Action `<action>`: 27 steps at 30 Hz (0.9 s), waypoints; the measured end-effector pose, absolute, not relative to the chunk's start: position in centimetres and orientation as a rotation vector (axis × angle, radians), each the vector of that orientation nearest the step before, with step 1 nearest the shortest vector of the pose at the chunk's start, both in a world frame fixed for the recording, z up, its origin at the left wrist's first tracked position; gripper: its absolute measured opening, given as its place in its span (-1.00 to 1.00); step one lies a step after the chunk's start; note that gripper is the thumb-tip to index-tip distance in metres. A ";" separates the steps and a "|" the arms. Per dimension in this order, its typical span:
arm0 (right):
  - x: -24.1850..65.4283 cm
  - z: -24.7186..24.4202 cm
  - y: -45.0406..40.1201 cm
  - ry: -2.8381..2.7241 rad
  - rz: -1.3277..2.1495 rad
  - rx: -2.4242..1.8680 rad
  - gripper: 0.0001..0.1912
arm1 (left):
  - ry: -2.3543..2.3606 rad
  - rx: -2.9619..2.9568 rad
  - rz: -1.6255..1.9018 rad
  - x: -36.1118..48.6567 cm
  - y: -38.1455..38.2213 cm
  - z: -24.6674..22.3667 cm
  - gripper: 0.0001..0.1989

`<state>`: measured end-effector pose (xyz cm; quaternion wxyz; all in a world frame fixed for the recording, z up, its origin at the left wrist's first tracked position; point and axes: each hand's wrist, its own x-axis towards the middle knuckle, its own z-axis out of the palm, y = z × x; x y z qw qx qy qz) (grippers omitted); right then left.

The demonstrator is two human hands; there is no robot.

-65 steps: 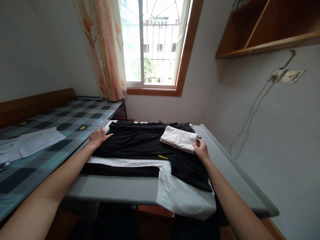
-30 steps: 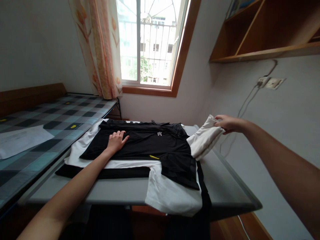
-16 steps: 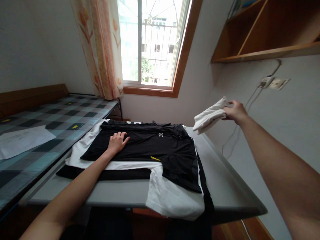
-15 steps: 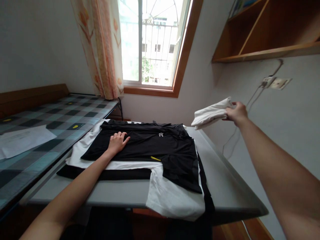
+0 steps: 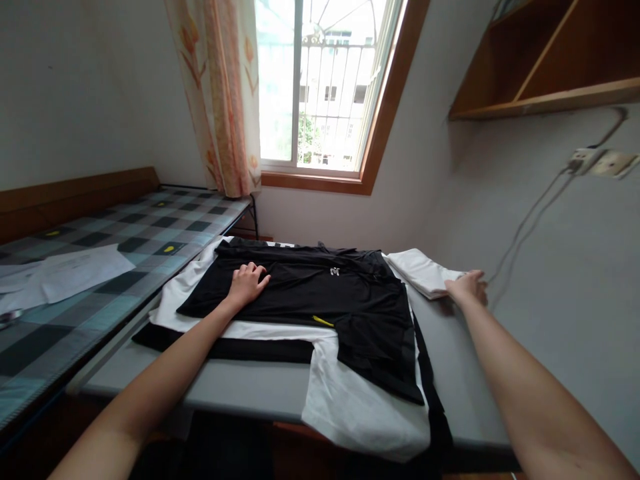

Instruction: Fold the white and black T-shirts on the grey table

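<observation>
A black shirt (image 5: 300, 287) with a small white logo and a yellow mark lies on top of a white shirt (image 5: 360, 400), with more black cloth beneath, on a grey table (image 5: 250, 383). My left hand (image 5: 247, 285) rests on the left part of the black shirt, fingers spread and holding nothing. At the table's far right corner, my right hand (image 5: 468, 288) grips the end of a folded white cloth (image 5: 423, 271), which lies low over the tabletop beside the black shirt.
On the left is a bed (image 5: 120, 233) with a checked cover and white papers (image 5: 83, 270) on it. A curtain (image 5: 227, 100) hangs by the window. Wooden shelves (image 5: 545, 103) and a wall socket (image 5: 613, 162) with cables are on the right.
My right hand has brought the folded white cloth down from the air to the table's far right corner. My left hand stays on the black shirt. The view has shifted slightly right.
</observation>
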<state>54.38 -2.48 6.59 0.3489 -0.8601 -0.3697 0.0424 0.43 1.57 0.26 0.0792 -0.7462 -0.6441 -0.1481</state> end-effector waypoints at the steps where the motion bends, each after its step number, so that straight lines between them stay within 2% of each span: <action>1: 54.4 6.3 -2.0 -0.962 -0.027 -2.290 -0.39 | -1.925 -2.237 -0.444 0.4 1.6 0.2 -0.63; 3: 54.2 5.5 -1.3 -1.178 -0.233 -2.322 -0.49 | -1.917 -2.245 -0.450 0.4 1.6 0.2 -0.64; 6: 53.5 3.5 -0.6 -1.728 -0.248 -2.204 -0.51 | -1.919 -2.250 -0.464 0.4 1.6 0.3 -0.64; 8: 52.9 2.0 -0.5 -1.899 -0.240 -2.201 -0.48 | -1.922 -2.251 -0.466 0.4 1.5 0.4 -0.64; 12: 51.8 0.5 -0.5 -1.910 -0.278 -2.324 -0.48 | -1.920 -2.263 -0.465 0.3 1.4 0.3 -0.64; 16: 49.8 1.8 -0.5 -1.831 -0.314 -2.402 -0.54 | -1.899 -2.292 -0.496 0.1 1.1 0.3 -0.64; 22: 45.0 4.1 -1.7 -1.862 -0.461 -2.147 -0.64 | -1.597 -2.508 -0.839 0.6 0.3 1.4 -0.80; 24: 43.7 4.0 -2.1 -1.942 -0.409 -2.011 -0.67 | -1.536 -2.676 -0.878 1.1 -0.3 1.6 -0.80; 27: 42.6 2.8 -2.3 -2.093 -0.047 -1.783 -0.72 | -1.394 -2.934 -0.779 1.8 -0.9 1.3 -0.79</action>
